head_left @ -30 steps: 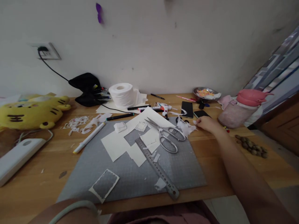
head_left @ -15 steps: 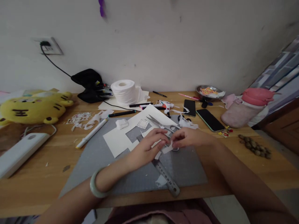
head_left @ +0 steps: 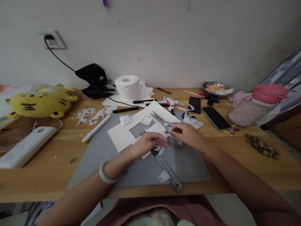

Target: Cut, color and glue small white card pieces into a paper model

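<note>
Silver scissors (head_left: 166, 128), grey mat (head_left: 192, 169), black-striped yellow plush (head_left: 44, 105)

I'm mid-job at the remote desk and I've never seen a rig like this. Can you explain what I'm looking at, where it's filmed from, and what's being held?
There is no machine here: you see a person's two bare hands. One camera, worn on the head, looks forward and down, so the left hand and right hand reach in from below.

On the wooden desk lies a gray mat, bearing cut white paper, scissors and a metal ruler. Farther back stand a white paper roll and, to the left, a yellow plush toy.

Both hands are by the scissors' handles, fingers curled. Whether either holds anything is too unclear to tell.
</note>
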The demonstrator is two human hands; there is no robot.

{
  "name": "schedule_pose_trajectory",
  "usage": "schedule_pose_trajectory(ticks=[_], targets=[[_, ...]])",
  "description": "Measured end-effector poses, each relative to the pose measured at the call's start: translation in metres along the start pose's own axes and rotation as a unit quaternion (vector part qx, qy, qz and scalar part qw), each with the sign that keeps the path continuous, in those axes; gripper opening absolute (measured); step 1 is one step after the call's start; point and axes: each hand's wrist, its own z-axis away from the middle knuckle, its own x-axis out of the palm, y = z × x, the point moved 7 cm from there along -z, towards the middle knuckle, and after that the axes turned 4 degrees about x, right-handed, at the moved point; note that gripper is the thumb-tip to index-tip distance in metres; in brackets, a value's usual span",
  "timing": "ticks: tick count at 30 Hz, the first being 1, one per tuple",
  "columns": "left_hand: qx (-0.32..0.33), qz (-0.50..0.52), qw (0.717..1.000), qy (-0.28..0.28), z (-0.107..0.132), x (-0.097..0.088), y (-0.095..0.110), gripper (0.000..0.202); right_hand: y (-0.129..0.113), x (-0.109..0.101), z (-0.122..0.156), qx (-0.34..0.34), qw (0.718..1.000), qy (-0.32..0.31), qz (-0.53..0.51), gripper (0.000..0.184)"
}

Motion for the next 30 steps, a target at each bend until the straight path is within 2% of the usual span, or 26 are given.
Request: schedule_pose_trajectory(ticks=[2,3,6,7,9,13,16,19,22,26,28,30], targets=[[0.007,0.038,0.998,0.059,-0.001,-0.015,-0.002,0.019,-0.007,-0.003,0.009,0.004,0.995,0.025,0.097,0.012],[0.017,0.034,0.995,0.092,-0.001,-0.023,-0.002,0.02,-0.009,0.001,0.015,0.006,0.992,0.003,0.127,0.012],[0.043,-0.032,0.983,0.176,0.0,-0.048,0.004,0.022,-0.018,0.026,0.035,-0.008,0.98,-0.135,0.145,0.015],[0.048,-0.05,0.977,0.2,0.001,-0.055,0.006,0.023,-0.021,0.03,0.039,-0.015,0.976,-0.158,0.15,0.016],[0.054,-0.064,0.968,0.238,0.003,-0.067,0.01,0.026,-0.021,0.029,0.038,-0.004,0.974,-0.142,0.177,0.016],[0.075,-0.036,0.954,0.287,0.005,-0.084,0.015,0.033,-0.005,0.005,0.02,0.083,0.96,-0.033,0.265,0.025],[0.087,-0.036,0.949,0.3,0.004,-0.091,0.014,0.036,0.013,0.002,0.012,0.13,0.945,-0.046,0.296,0.037],[0.071,-0.056,0.948,0.304,0.002,-0.094,0.008,0.038,0.019,0.006,0.008,0.115,0.949,-0.059,0.289,0.04],[0.066,-0.061,0.946,0.311,0.0,-0.097,0.003,0.042,0.022,0.006,0.003,0.1,0.955,-0.051,0.273,0.034],[0.106,-0.072,0.932,0.339,0.002,-0.1,0.009,0.041,0.033,-0.005,-0.006,0.123,0.971,-0.028,0.204,0.024],[0.117,-0.069,0.926,0.353,0.004,-0.101,0.012,0.041,0.043,-0.006,-0.008,0.161,0.983,-0.037,0.085,0.022],[0.122,-0.057,0.922,0.362,0.006,-0.102,0.014,0.044,0.05,0.002,-0.007,0.202,0.97,-0.076,-0.115,0.022]])
